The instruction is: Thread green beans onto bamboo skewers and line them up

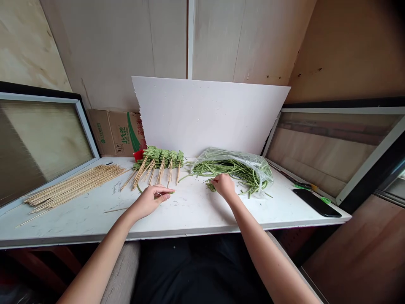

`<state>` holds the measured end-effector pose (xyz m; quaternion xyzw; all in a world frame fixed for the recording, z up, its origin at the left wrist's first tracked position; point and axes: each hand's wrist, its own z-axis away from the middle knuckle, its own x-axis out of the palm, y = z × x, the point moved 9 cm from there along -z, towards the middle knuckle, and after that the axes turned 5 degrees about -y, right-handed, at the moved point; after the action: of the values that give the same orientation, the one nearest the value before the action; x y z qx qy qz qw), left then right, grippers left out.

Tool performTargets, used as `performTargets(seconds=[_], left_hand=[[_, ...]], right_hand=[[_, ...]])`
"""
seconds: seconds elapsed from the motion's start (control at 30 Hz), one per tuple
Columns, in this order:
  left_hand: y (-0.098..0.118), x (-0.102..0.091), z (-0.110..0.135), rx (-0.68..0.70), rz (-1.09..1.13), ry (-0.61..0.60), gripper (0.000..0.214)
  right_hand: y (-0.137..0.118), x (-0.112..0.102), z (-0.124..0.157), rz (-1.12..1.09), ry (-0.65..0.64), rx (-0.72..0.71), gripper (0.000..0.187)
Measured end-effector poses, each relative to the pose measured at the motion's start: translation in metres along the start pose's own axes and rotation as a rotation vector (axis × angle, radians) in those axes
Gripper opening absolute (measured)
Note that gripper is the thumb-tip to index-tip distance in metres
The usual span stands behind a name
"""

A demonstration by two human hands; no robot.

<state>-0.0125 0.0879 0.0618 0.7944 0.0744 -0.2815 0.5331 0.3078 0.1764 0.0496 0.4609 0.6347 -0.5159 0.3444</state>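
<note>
My left hand (152, 198) is closed in a pinch around a long green bean (171, 193), whose tip pokes out past the thumb; another green length shows behind the hand. My right hand (224, 185) has its fingers drawn together, low over a small heap of green bean bits (210, 185). Whatever those fingertips hold is hidden. Just behind it, long beans (234, 169) spill from a clear plastic bag (267, 169). Beyond my left hand lie stacked skewers of cut beans (164, 157), their bare sticks (161, 171) pointing toward me.
Bare bamboo skewers (76, 185) lie in a bundle at the left of the white table (190, 217), with one loose stick (115, 210) nearer me. A black phone (316, 202) rests at the right. Behind stand a white board (209, 114) and a cardboard box (110, 131).
</note>
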Motion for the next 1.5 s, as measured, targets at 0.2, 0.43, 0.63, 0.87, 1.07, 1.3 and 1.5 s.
performTargets(seconds=[0.2, 0.43, 0.63, 0.87, 1.07, 1.3, 1.5], left_hand=[[-0.005, 0.001, 0.0, -0.045, 0.026, 0.091, 0.037], [-0.003, 0.018, 0.001, -0.06, 0.031, 0.097, 0.04], [0.007, 0.033, 0.002, -0.033, -0.017, 0.086, 0.043], [0.011, 0.044, 0.001, -0.016, -0.016, 0.095, 0.037], [0.015, 0.05, 0.001, 0.021, 0.001, 0.099, 0.039], [0.018, 0.053, 0.003, 0.035, -0.033, 0.107, 0.038], [0.008, 0.047, 0.001, 0.011, -0.089, 0.092, 0.031]], right_hand=[[-0.019, -0.007, 0.019, -0.045, 0.07, -0.152, 0.02], [-0.106, -0.008, 0.102, -0.561, -0.077, -0.7, 0.041], [-0.125, -0.002, 0.124, -0.653, -0.087, -0.789, 0.036], [-0.122, -0.005, 0.124, -0.651, -0.049, -0.76, 0.032], [-0.118, -0.001, 0.121, -0.681, -0.064, -0.743, 0.018], [-0.115, 0.003, 0.116, -0.675, -0.084, -0.754, 0.013], [-0.106, 0.007, 0.106, -0.652, -0.05, -0.737, 0.013]])
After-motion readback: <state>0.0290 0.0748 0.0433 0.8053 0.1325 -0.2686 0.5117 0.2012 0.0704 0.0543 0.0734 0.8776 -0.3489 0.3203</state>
